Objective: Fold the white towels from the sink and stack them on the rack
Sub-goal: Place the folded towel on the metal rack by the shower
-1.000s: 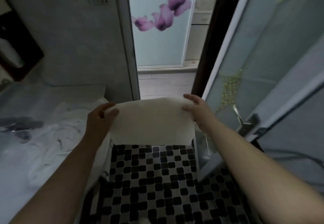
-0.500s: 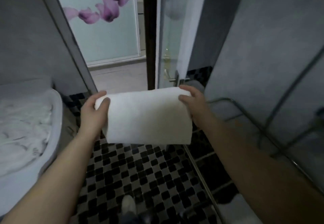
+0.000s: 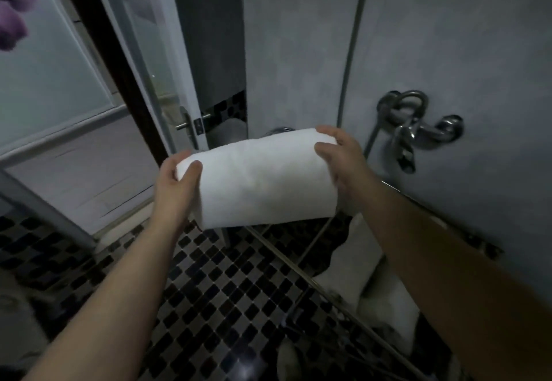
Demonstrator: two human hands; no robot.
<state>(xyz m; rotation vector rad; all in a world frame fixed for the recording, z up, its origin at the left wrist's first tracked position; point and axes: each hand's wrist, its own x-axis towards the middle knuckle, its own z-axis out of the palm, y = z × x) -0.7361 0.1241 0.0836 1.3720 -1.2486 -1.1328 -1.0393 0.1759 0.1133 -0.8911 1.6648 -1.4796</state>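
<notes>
at the bottom of the frame both forearms reach up and inward over the black-and-white tiled floor (image 3: 191,288). at centre frame the folded white towel (image 3: 263,180) hangs in the air between the hands, clear of everything. the left hand (image 3: 176,189) pinches its left end, thumb on the near face and fingers wrapped behind; the right hand (image 3: 343,159) is clamped on the upper right corner the same way, fingers closed on the cloth.

at lower right, below the right forearm, thin metal bars of the rack (image 3: 310,279) run diagonally, and pale folded shapes sit there (probably towels already stacked (image 3: 379,300), though it is dim and i cannot be sure). the sink is not in view.

beyond the towel, a chrome tap fitting (image 3: 415,130) sits on the grey wall at right, and a glass door with a handle (image 3: 186,124) stands at left of centre.

the folding looks done, so the step in hand seems to be carrying the towel to the rack. the next move likely calls for lowering it to the lower right, keeping it flat so the fold holds, and setting it squarely on the pile.
</notes>
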